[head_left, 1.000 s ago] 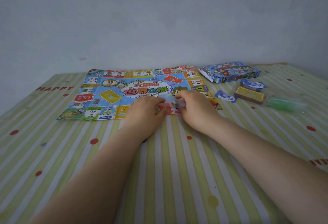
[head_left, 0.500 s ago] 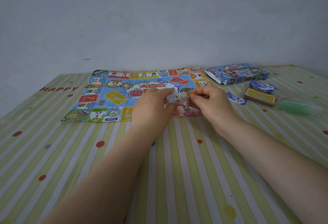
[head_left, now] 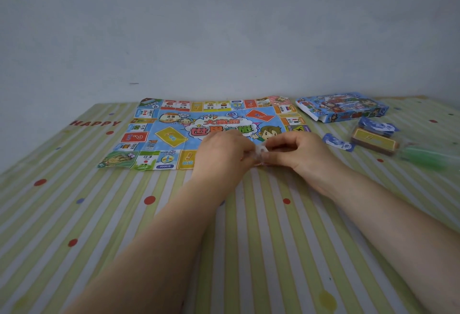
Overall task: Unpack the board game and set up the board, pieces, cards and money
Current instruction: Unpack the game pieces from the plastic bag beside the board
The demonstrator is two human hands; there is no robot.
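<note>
Striped, dotted cloth is covering the counter (head_left: 99, 214) under a plain wall. At the near edge of the unfolded board (head_left: 174, 137), a small clear packet (head_left: 260, 151) is being pinched between left hand (head_left: 221, 156) and right hand (head_left: 296, 154), seemingly to open it. Box (head_left: 341, 110) and cards (head_left: 373, 140) are being kept aside, right.

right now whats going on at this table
A person is setting up a board game. The paper board lies unfolded on the striped tablecloth. The left hand and right hand together pinch a small clear packet over the board's near edge. The game box, a card deck and a green bag wait on the right.
</note>
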